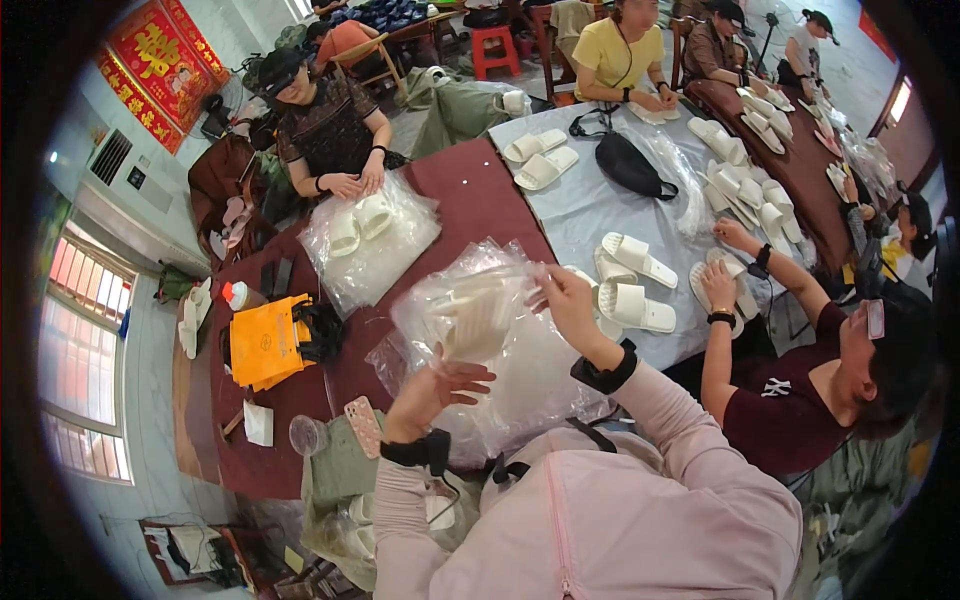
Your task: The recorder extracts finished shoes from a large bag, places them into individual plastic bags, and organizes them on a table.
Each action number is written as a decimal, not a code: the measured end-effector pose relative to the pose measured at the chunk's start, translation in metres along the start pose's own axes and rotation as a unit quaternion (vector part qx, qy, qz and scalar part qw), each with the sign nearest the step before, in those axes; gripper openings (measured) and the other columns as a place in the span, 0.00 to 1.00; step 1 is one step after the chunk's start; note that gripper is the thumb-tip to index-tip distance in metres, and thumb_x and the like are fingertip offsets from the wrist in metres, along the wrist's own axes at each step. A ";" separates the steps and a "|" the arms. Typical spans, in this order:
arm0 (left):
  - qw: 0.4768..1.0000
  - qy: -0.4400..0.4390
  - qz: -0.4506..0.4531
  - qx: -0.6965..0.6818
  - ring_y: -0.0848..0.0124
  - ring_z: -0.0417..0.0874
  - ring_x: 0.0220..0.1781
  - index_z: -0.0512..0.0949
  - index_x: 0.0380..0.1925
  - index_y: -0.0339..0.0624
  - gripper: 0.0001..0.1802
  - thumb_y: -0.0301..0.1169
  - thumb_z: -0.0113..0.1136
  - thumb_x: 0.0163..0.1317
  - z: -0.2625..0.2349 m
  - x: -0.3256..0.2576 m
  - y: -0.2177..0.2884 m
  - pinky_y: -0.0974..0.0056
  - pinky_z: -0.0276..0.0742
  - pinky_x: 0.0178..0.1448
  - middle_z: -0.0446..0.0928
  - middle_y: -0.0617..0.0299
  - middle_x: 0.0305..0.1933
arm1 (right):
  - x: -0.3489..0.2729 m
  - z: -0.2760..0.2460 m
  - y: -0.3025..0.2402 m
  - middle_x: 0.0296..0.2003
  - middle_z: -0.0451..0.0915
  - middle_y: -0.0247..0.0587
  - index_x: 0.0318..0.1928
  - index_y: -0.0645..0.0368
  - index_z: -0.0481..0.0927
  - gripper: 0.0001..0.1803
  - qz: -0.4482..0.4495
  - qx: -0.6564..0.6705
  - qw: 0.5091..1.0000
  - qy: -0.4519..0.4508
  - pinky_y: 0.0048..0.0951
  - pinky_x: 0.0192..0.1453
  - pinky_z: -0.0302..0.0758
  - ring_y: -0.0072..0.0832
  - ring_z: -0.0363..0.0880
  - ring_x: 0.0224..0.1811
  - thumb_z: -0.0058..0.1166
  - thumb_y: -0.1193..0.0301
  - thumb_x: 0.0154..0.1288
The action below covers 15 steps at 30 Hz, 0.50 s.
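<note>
In front of me a clear plastic bag (415, 305) is held up, with cream slippers (478, 325) inside it, soles partly facing me. My right hand (570, 308) pinches the bag's right edge near its top. Below the bag's lower left corner is my left hand (440, 392), its fingers stretched out and apart, the thumb up against the plastic. Under both hands lies a pile of flat clear bags (545, 385) on the table. Loose cream slippers (638, 305) sit just right of my right hand.
Across the dark red table (470, 205), a person (335, 130) rests hands by slippers on more bags (345, 270). At right another person (790, 400) handles slippers. Also nearby: a yellow bag (268, 342), a phone (363, 425), a clear cup (308, 436) and a black waist pouch (632, 168).
</note>
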<state>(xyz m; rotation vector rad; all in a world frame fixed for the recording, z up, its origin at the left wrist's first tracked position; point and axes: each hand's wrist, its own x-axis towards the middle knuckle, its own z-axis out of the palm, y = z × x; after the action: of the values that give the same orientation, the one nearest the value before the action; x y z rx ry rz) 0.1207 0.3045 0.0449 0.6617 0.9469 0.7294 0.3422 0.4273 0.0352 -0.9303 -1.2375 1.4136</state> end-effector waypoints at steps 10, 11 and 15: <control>0.754 0.302 0.370 0.451 0.62 0.75 0.52 0.71 0.46 0.30 0.19 0.36 0.43 0.68 0.009 -0.072 0.044 0.60 0.67 0.57 0.76 0.51 0.48 | -0.002 0.020 -0.012 0.54 0.68 0.40 0.55 0.63 0.67 0.19 -0.158 0.134 0.956 -0.208 0.29 0.58 0.62 0.27 0.69 0.54 0.46 0.75 0.63; 0.828 0.296 0.396 0.264 0.62 0.76 0.51 0.72 0.45 0.30 0.18 0.36 0.42 0.67 0.021 -0.078 0.047 0.62 0.68 0.56 0.77 0.51 0.46 | -0.003 0.022 0.015 0.56 0.68 0.41 0.57 0.60 0.66 0.22 -0.129 0.090 0.970 -0.188 0.30 0.59 0.62 0.29 0.67 0.56 0.48 0.73 0.62; 0.788 0.471 0.250 0.307 0.65 0.76 0.48 0.76 0.41 0.31 0.18 0.36 0.43 0.66 0.014 -0.128 0.031 0.66 0.68 0.54 0.77 0.54 0.46 | -0.034 0.046 0.095 0.61 0.62 0.42 0.65 0.48 0.57 0.37 -0.218 -0.250 0.864 -0.380 0.45 0.64 0.55 0.41 0.57 0.64 0.55 0.69 0.55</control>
<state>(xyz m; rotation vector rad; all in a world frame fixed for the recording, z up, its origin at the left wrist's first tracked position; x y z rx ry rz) 0.0754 0.2185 0.1355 1.1849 2.0312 1.2933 0.2870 0.3860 -0.0519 -0.3337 -2.3234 1.1167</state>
